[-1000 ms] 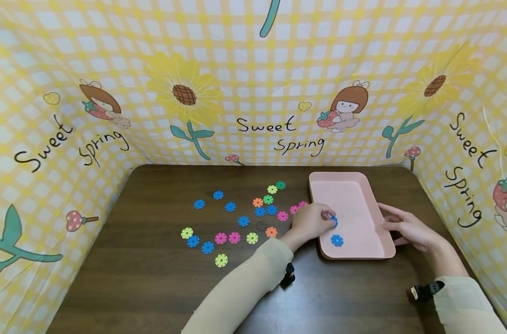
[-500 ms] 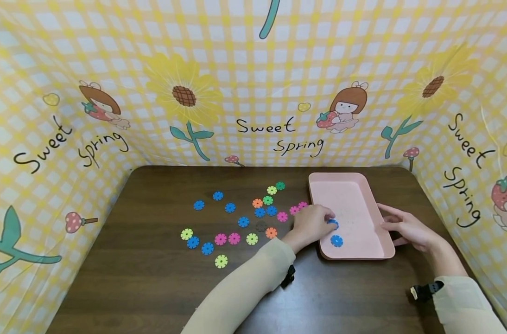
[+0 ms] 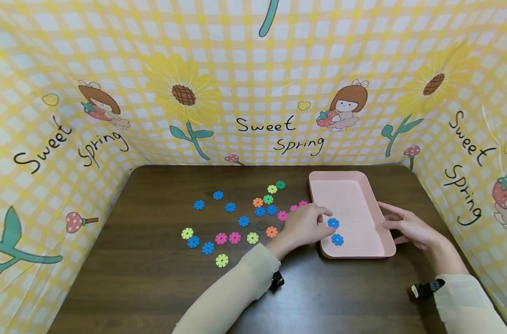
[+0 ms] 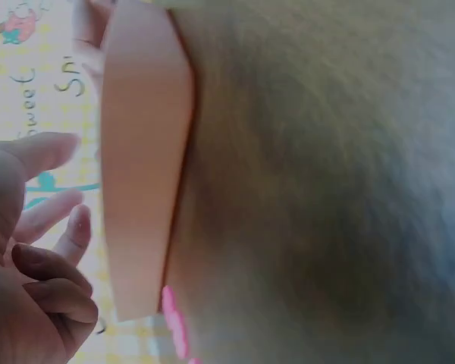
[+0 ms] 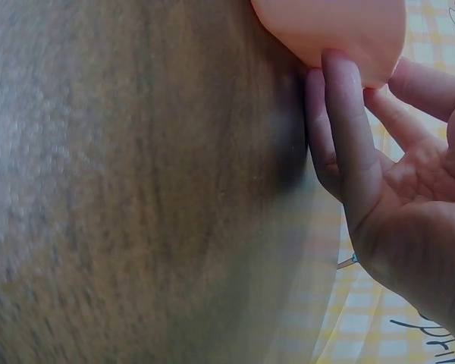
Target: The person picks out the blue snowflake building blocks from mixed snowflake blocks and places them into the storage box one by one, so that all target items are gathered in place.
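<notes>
My left hand [image 3: 300,226] hovers over the left rim of the pink tray [image 3: 353,197], thumb and forefinger parted with nothing between them. Just beyond those fingertips a blue flower-shaped disc [image 3: 333,223] lies in the tray, and a second blue disc [image 3: 337,240] lies nearer the front. In the left wrist view the hand [image 4: 38,265] has a gap between thumb and fingers, beside the tray's outer wall [image 4: 144,159]. My right hand [image 3: 416,232] touches the tray's right side with extended fingers; the right wrist view shows its fingertips [image 5: 341,68] against the tray wall.
On the dark wooden table [image 3: 153,287], left of the tray, several flower discs lie scattered: blue [image 3: 243,221], pink [image 3: 234,237], yellow-green [image 3: 252,238], orange [image 3: 272,232], green [image 3: 268,199] and a dark one [image 3: 262,225]. Pink discs beside the tray are partly behind my left hand. Checked cloth [image 3: 253,83] surrounds the table.
My left hand has let go of a blue disc, which now lies in the tray, and has drawn back slightly left with its fingers parted. The right hand stays at the tray.
</notes>
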`<state>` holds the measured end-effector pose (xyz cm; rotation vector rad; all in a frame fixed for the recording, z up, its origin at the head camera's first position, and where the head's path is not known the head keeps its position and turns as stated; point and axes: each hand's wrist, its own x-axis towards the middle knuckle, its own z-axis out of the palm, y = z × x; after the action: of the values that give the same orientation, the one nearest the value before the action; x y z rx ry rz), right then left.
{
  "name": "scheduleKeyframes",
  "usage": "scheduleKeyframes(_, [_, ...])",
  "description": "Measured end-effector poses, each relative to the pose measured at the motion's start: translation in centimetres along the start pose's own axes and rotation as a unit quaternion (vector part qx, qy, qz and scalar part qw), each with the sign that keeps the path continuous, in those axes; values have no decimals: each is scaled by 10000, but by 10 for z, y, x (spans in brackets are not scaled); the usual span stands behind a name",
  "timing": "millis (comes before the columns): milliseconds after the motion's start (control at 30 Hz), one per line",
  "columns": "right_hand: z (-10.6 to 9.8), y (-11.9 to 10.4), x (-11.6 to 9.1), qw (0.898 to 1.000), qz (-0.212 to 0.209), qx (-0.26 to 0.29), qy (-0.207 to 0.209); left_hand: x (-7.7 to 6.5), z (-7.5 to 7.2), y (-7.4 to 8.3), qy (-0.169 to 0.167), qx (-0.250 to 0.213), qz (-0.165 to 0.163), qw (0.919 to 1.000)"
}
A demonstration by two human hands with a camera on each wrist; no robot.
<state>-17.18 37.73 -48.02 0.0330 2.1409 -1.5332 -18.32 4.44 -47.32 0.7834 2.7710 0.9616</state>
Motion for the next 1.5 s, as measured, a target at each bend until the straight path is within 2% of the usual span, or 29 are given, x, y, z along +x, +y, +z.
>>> scheduleKeyframes(100, [0, 0, 0, 10000, 8, -13, 9, -10, -10, -3, -95, 2, 135, 9999])
scheduleKeyframes(200, [-1, 1, 0, 10000, 10, -3, 6, -20, -18, -8, -52, -20, 160, 9999])
scheduleKeyframes(433, [-1, 2, 1, 10000, 24, 32, 13, -42, -37, -20, 111, -180, 127, 9997])
scheduleKeyframes(633, [-1, 3, 2, 10000, 31, 15, 30, -61, -52, -37, 254, -96, 3, 9996])
scheduleKeyframes(867, [0, 3, 1, 10000, 42, 0, 65, -90, -71, -67, 577, -209, -349, 9975])
scheduleKeyframes(1067, [0, 2, 1, 10000, 38, -4, 51, -119, -86, -92, 815, 0, -806, 9934])
scheduleKeyframes(1200, [0, 1, 1, 10000, 33, 5, 59, -137, -99, -107, 969, 57, -989, 9904])
scheduleKeyframes(1333, [0, 1, 1, 10000, 41, 20, 68, -155, -115, -121, 1037, 187, -1144, 9878])
scheduleKeyframes(1500, [-1, 3, 1, 9999, 68, 40, 77, -176, -130, -139, 928, 459, -1503, 9832])
